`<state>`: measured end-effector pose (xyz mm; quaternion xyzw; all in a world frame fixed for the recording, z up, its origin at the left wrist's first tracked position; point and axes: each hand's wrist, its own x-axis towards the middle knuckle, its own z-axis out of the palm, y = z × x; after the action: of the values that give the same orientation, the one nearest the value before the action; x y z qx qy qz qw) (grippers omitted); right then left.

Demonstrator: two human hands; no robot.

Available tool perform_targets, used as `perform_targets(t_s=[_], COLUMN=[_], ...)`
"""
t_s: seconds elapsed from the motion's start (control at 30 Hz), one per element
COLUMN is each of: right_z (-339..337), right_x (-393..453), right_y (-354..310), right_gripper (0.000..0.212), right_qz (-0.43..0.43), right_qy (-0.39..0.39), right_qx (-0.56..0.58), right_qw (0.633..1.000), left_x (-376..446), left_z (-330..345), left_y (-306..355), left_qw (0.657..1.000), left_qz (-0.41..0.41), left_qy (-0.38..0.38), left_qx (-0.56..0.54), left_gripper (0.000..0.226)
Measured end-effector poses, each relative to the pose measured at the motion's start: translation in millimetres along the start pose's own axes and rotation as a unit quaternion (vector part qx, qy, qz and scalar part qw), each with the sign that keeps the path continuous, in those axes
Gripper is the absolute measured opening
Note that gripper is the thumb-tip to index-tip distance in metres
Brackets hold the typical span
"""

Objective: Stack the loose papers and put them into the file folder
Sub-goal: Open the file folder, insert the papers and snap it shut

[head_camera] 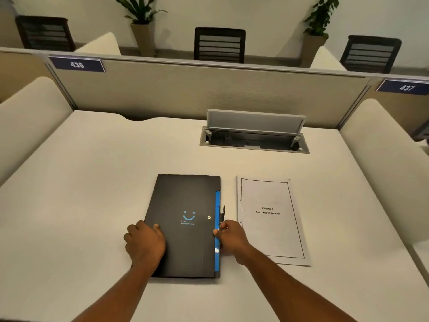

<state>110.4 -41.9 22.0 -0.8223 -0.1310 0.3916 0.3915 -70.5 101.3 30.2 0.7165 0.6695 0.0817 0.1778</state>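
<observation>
Looking down from the head view, the black file folder (185, 225) lies closed and flat on the pale surface (92, 182), its blue inner edge showing along the right side. The left hand (145, 242) rests on the folder's lower left edge, fingers loosely curled with the thumb over the cover, steadying it. The right hand (232, 237) is at the folder's right edge, thumb and fingers pinching at the cover's opening side near the blue strip; whether it has the flap itself or only touches it cannot be told. The papers (270, 219) sit just beside the folder to the right, apart from it, already squared into one neat pile with a "Chapter 6" title page on top.

Judgement: stacking appears complete; the step in hand is opening the folder. The snap button (209, 217) on the cover looks fastened, so the next move likely calls for freeing that closure and lifting the cover leftward while the left hand holds the back down, before the pile is slid in.
</observation>
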Motion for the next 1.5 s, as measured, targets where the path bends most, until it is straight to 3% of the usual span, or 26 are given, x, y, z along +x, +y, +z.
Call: perform_targets(t_s=[0.1, 0.17, 0.3, 0.47, 0.63, 0.77, 0.93, 1.1, 1.3, 1.4, 1.5], right_z=[0.4, 1.2, 2.1, 1.6, -0.8, -1.8, 0.5, 0.5, -8.5, -9.7, -7.4], right_x=[-0.8, -3.0, -7.0, -8.7, -9.3, -10.2, -11.8, -13.4, -8.2, -7.1, -5.5], right_y=[-2.1, -2.6, -2.2, -6.5, -14.2, -11.3, -10.4, -20.7, -20.3, -19.3, -17.6], right_gripper=[0.018, 0.013, 0.015, 0.023, 0.018, 0.021, 0.023, 0.02, 0.021, 0.028, 0.031], right_qz=[-0.001, -0.007, -0.024, 0.012, 0.091, 0.119, 0.106, 0.095, 0.072, 0.066, 0.049], right_qy=[-0.007, -0.013, -0.015, -0.014, -0.051, -0.059, -0.046, -0.018, -0.004, 0.003, 0.012], right_qx=[0.003, 0.007, 0.004, 0.008, 0.135, 0.187, 0.165, 0.11, 0.055, 0.032, -0.01], right_qw=[1.0, 1.0, 1.0, 1.0, 0.985, 0.973, 0.979, 0.989, 0.996, 0.997, 0.999], left_x=[-11.3, -14.2, -17.1, -28.9, -21.1, -16.0, -24.8, -22.1, -14.0, -17.2, -25.3], left_z=[-0.2, 3.3, 8.5, 13.7, 10.0, 11.0, 12.0, 3.3, -33.6, -52.5, -61.8], left_y=[14.8, 24.5, 49.7, 85.2, 101.1, 90.9, 87.4, 89.4, 79.2, 83.7, 92.8], left_qw=[1.0, 0.995, 0.967, 0.958, 0.95, 0.938, 0.943, 0.937, 0.853, 0.86, 0.896], left_qz=[0.02, 0.085, 0.211, 0.167, 0.116, 0.134, 0.141, 0.14, 0.099, 0.124, 0.224], left_qy=[-0.02, -0.052, -0.138, -0.225, -0.287, -0.316, -0.299, -0.285, -0.293, -0.257, -0.224], left_qx=[0.011, 0.016, 0.023, 0.07, 0.044, 0.045, 0.017, -0.145, -0.421, -0.424, -0.311], left_gripper=[0.058, 0.068, 0.065, 0.094, 0.113, 0.126, 0.11, 0.086, 0.057, 0.061, 0.065])
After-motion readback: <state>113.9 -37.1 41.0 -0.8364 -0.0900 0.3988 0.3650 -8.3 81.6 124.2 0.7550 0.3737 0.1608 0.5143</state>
